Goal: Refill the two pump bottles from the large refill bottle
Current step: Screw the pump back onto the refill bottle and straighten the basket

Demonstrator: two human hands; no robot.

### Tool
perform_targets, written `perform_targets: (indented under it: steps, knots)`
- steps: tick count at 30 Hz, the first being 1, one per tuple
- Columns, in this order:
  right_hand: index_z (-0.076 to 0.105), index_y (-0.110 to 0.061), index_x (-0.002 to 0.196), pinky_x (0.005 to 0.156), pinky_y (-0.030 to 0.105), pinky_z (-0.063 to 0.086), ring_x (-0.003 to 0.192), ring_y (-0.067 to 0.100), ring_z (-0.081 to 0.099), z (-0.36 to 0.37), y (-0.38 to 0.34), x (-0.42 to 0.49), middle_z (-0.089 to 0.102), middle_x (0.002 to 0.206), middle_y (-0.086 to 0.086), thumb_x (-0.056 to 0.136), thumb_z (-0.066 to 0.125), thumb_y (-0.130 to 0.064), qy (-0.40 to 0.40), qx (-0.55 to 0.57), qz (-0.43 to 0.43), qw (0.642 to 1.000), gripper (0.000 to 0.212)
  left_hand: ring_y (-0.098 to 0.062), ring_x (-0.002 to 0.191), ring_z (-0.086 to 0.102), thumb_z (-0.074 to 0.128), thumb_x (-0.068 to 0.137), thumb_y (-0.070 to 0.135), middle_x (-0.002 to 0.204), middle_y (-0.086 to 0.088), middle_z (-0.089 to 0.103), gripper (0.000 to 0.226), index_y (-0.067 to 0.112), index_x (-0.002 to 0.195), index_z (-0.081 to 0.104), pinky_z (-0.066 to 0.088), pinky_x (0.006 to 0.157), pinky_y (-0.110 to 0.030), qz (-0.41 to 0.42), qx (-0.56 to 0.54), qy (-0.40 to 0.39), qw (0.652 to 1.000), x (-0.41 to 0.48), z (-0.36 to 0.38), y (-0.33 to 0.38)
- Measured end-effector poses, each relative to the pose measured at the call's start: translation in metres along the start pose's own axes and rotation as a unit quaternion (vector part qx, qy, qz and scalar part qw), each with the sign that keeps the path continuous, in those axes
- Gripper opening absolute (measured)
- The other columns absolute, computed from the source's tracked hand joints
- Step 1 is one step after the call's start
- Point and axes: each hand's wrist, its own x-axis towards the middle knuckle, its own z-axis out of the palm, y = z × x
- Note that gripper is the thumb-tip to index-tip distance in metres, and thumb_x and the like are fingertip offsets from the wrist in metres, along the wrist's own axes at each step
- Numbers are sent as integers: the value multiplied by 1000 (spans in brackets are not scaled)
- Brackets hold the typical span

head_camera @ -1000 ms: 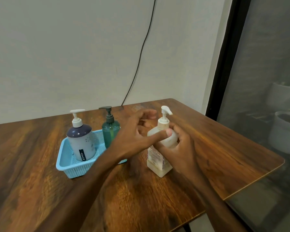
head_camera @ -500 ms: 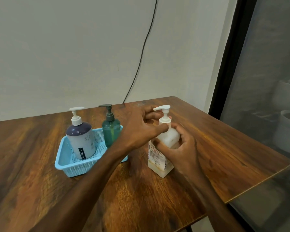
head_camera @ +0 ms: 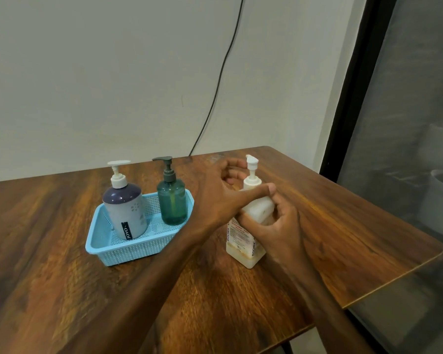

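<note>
A large white refill bottle [head_camera: 243, 247] with a white pump head stands on the wooden table [head_camera: 62, 290], right of a light blue basket [head_camera: 108, 247]. My right hand [head_camera: 279, 226] grips the bottle's body from the right. My left hand [head_camera: 223, 198] reaches across and wraps its thumb and fingers around the pump collar at the bottle's neck. In the basket stand two pump bottles: a grey and navy one [head_camera: 125, 210] with a white pump, and a green translucent one [head_camera: 172, 200] with a dark pump.
The table's right edge [head_camera: 394, 279] runs close to the refill bottle. A black cable [head_camera: 215, 98] hangs down the wall behind. Beyond the dark door frame on the right, white pots [head_camera: 440, 203] sit behind glass.
The pump head's spout has turned, from pointing right, then left, to pointing away, as my left hand twists at the neck. My right hand keeps holding the bottle's body.
</note>
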Motion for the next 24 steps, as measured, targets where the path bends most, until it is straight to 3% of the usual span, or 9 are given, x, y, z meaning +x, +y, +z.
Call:
perform_targets:
  steps: [3,6,8,12,14,16,19,21,24]
  knots:
    - [61,-23,124,80,42,62,103,14,70,-1,-1,1,70,115,-4,77,85,-30,-1,-1,-14,1000,53,-9,87,73,96,67,32,94,6,77,57,26,116,67,63,77,-35,9,3,-19,1000,1,-8,-2]
    - [62,-24,121,78,43,62,101,16,70,-2,-1,1,70,113,-5,77,86,-29,-6,-3,-23,1000,51,-18,90,75,93,69,34,96,6,78,59,26,121,66,60,82,-52,23,11,-46,999,6,-12,-4]
    - [62,-25,123,79,42,62,102,13,70,-2,-2,1,70,114,-8,77,87,-29,-3,-5,-31,1000,52,-20,95,76,90,74,24,99,1,79,56,21,124,66,59,87,-56,22,-8,-69,997,7,-13,-3]
    - [62,-22,126,85,41,61,106,12,68,-2,-3,1,69,118,-9,76,87,-29,0,-1,-42,999,56,-19,105,75,77,84,2,108,-2,79,51,12,132,61,58,95,-52,18,-49,-119,992,5,-10,-3]
    - [63,-24,124,86,37,61,106,9,68,-2,-3,0,70,117,-11,75,87,-28,0,12,-35,999,55,-18,110,72,73,84,9,113,2,78,51,15,133,60,54,100,-53,19,-45,-131,990,4,-8,-4]
    - [64,-32,119,85,36,61,106,8,69,-3,-3,0,71,115,-11,75,87,-22,-7,29,-22,999,50,-9,113,69,80,83,25,116,9,76,52,23,132,61,53,102,-44,26,-5,-112,993,2,-4,-5]
    - [65,-32,113,84,40,61,106,12,70,-5,-5,1,72,113,-8,77,87,-15,-15,35,-21,999,45,0,97,68,92,70,43,104,15,74,54,28,117,68,54,80,-17,32,60,-26,997,-3,-3,-6]
    - [66,-21,116,84,44,61,105,16,70,-5,-5,1,72,113,-4,78,86,-11,-18,38,-28,999,44,0,85,68,94,68,39,92,13,74,46,24,107,74,53,68,-14,41,58,-13,997,-1,-4,-7]
    - [65,-21,120,82,45,61,105,16,70,-7,-4,1,71,114,-4,77,87,-16,-21,40,-19,999,48,1,77,66,93,71,34,86,11,75,37,20,102,79,47,64,-12,77,75,-35,994,4,-7,-5]
